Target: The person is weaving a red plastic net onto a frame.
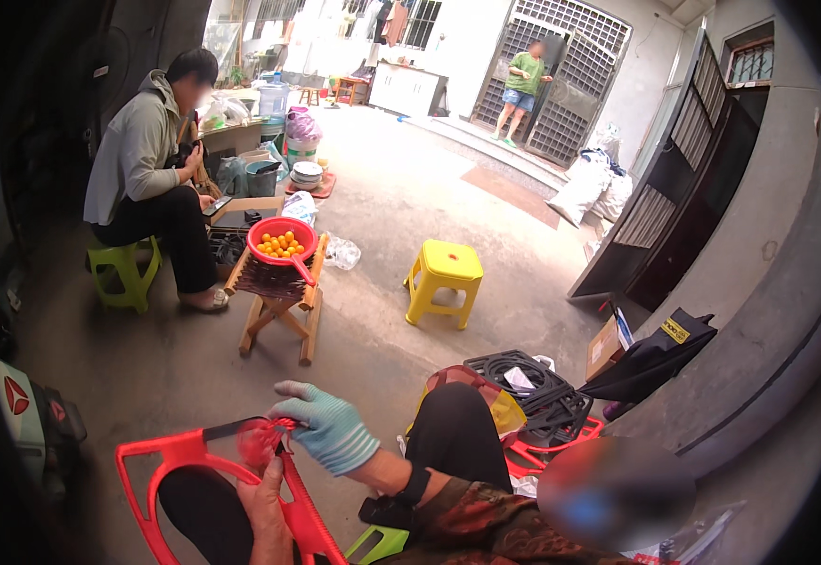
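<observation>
A red plastic frame with a black strip along its far side lies across my left knee. My bare left hand is closed around its inner right bar, thumb pointing up. A bundle of thin red cord hangs at the frame's far corner, just above that thumb. My right hand wears a light blue striped glove and pinches the twisted end of this cord, the index finger lifted away. A dark band circles my right wrist. The far ends of the left fingers are hidden behind the bar.
Black frames and another red frame lie by my right knee. Ahead stand a yellow stool and a wooden folding stool bearing a red basket of orange fruit. One person sits at left; another stands by the far door.
</observation>
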Tool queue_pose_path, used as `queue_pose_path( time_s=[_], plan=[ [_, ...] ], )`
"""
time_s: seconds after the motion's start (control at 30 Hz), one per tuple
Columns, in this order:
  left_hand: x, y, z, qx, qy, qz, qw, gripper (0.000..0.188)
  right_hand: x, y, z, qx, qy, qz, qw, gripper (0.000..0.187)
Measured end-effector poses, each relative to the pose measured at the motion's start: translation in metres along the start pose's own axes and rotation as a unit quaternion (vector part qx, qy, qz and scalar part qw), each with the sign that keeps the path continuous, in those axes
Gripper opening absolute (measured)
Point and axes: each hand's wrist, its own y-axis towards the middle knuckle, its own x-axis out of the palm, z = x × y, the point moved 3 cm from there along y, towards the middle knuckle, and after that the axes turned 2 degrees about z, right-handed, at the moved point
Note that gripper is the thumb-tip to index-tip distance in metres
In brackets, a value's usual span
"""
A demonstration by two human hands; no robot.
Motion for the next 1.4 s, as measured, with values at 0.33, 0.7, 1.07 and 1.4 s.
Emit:
queue_pose_path(
  time_s=[0.33,0.7,1.07,1.4],
  plan=[
    [0.004,-0.014,0.012,-0.157,-0.042,-0.021,0.986,0.010,-0.079,-0.036,0.056,0.386,0.310,0.066,0.866,0.029],
    [-0.007,-0.012,0.023,-0.009,0.080,0.097,0.992,0.027,-0.012,0.006,0.048,0.337,0.391,-0.024,0.856,0.025],
    [0.001,-0.010,0.022,-0.042,0.021,0.060,0.997,0.058,0.030,0.019,0.037,0.266,0.168,-0.099,0.944,0.014],
    [0.001,-0.007,0.018,-0.094,-0.085,-0.010,0.992,0.045,-0.014,0.014,0.016,0.332,0.250,-0.027,0.909,0.021]
  ],
)
